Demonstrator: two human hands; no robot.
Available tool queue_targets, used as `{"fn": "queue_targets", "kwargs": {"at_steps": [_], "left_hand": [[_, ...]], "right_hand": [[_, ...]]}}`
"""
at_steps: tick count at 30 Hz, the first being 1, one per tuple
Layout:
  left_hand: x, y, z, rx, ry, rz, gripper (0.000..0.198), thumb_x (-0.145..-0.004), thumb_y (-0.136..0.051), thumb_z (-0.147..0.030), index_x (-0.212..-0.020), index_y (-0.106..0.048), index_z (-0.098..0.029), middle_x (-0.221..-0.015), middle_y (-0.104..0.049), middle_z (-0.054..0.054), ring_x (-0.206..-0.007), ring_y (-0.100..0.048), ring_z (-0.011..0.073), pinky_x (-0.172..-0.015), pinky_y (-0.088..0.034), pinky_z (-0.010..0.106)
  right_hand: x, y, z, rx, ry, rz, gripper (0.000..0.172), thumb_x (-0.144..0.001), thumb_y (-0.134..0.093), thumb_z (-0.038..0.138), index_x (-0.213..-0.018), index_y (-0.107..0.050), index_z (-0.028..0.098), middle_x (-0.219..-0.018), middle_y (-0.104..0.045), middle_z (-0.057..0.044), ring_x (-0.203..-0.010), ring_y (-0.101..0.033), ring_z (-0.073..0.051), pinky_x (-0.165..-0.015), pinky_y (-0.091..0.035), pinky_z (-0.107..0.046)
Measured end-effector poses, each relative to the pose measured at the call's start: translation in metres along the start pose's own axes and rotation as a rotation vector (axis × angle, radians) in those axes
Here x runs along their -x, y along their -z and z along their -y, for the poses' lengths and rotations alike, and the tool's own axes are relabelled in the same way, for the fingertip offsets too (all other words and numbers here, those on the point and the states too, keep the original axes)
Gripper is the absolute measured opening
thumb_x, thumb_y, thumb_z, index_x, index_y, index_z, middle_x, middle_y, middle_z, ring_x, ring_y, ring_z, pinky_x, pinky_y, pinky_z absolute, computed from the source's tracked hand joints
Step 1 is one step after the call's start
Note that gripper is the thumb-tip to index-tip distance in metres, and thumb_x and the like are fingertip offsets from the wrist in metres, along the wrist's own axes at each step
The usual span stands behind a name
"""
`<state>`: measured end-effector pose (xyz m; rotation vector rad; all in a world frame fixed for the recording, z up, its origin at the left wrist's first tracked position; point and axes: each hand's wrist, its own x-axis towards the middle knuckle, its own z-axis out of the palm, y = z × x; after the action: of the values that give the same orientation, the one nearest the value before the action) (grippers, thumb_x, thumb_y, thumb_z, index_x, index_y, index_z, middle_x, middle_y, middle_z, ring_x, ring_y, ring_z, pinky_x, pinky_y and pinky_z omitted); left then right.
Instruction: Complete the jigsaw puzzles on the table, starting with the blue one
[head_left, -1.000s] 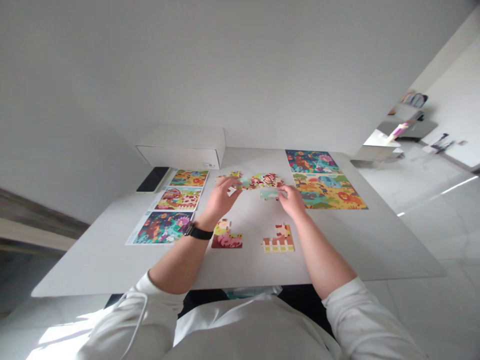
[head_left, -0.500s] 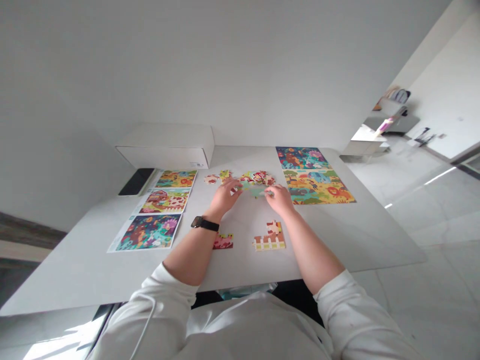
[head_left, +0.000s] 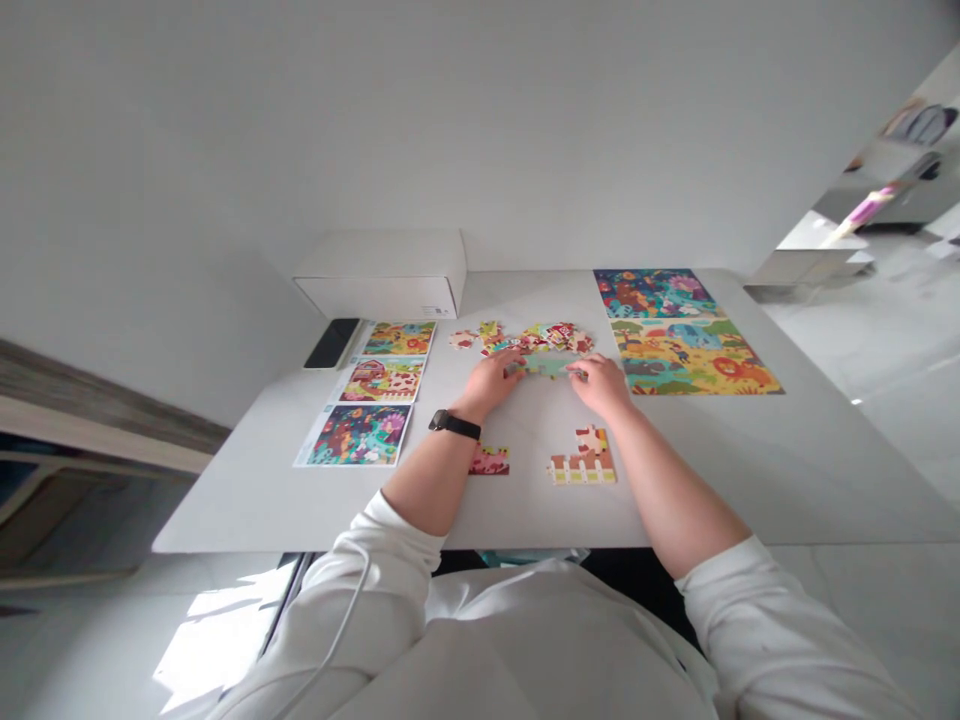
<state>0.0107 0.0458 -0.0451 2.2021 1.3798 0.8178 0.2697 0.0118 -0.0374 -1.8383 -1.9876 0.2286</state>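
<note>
- My left hand (head_left: 491, 385) rests at one end of a pale green jigsaw piece (head_left: 546, 365), and my right hand (head_left: 600, 385) rests at the other. I can't tell whether the green is one piece or two pressed together.
- The fingers on both hands are drawn in narrow, holding the green between them, flat against the desk (head_left: 517, 510) and just below the loose heap of jigsaw pieces (head_left: 540, 338).
- A single cream-and-red piece (head_left: 463, 340) lies apart at the left of the heap.
- Nearer me sit two joined sections: a pink one (head_left: 489, 460) and a fence one (head_left: 583, 468), with clear desk between them.
- A black-strapped watch (head_left: 454, 424) sits on my left wrist.
- Three small picture sheets (head_left: 358, 435) line the left side of the desk, with a phone (head_left: 331, 343) and a white box (head_left: 382, 290) beyond them.
- Two larger colourful animal pictures (head_left: 694, 358) lie at the right.
- For handling this well, I think it's best to keep the green flat on the desk and press lightly from both ends. Each tab should line up with its notch before I push, and bending the card could fray its edges.
- I should also keep my wrists clear of the heap so nothing gets knocked.
</note>
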Motion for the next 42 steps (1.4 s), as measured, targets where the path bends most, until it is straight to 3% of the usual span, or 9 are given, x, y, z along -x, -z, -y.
{"fn": "queue_targets", "kwargs": {"at_steps": [7, 12, 33, 42], "left_hand": [[-0.002, -0.004, 0.0, -0.092, -0.041, 0.035, 0.027, -0.097, -0.069, -0.023, -0.122, -0.079, -0.024, -0.146, -0.071, 0.008, -0.134, -0.067, 0.027, -0.117, -0.053, 0.041], [-0.003, -0.005, -0.003, -0.159, -0.044, 0.065, 0.03, -0.098, -0.068, -0.024, -0.125, -0.08, -0.027, -0.147, -0.071, 0.006, -0.143, -0.061, 0.0268, -0.123, -0.05, 0.043], [0.002, -0.005, -0.017, -0.289, -0.089, 0.099, 0.035, -0.102, -0.059, -0.025, -0.13, -0.079, -0.027, -0.154, -0.065, 0.006, -0.138, -0.065, 0.0277, -0.117, -0.055, 0.042], [0.003, -0.009, -0.024, -0.352, -0.194, 0.222, 0.043, -0.105, -0.056, -0.029, -0.145, -0.071, -0.025, -0.157, -0.064, 0.008, -0.14, -0.064, 0.0275, -0.123, -0.048, 0.043]], "right_hand": [[0.001, -0.002, 0.003, -0.006, -0.021, 0.005, 0.025, -0.096, -0.064, 0.022, -0.111, -0.084, 0.028, -0.123, -0.076, -0.008, -0.115, -0.066, -0.028, -0.099, -0.051, -0.04], [0.001, -0.002, 0.003, 0.0, -0.018, 0.007, 0.025, -0.097, -0.064, 0.024, -0.111, -0.085, 0.028, -0.123, -0.076, -0.007, -0.115, -0.066, -0.029, -0.098, -0.051, -0.041], [0.003, -0.003, 0.006, 0.021, -0.019, 0.021, 0.026, -0.097, -0.065, 0.028, -0.115, -0.084, 0.03, -0.128, -0.073, -0.009, -0.119, -0.062, -0.032, -0.1, -0.051, -0.044], [0.004, -0.002, 0.009, 0.034, -0.011, 0.03, 0.027, -0.098, -0.066, 0.028, -0.118, -0.084, 0.029, -0.131, -0.072, -0.01, -0.121, -0.062, -0.032, -0.101, -0.051, -0.045]]}}
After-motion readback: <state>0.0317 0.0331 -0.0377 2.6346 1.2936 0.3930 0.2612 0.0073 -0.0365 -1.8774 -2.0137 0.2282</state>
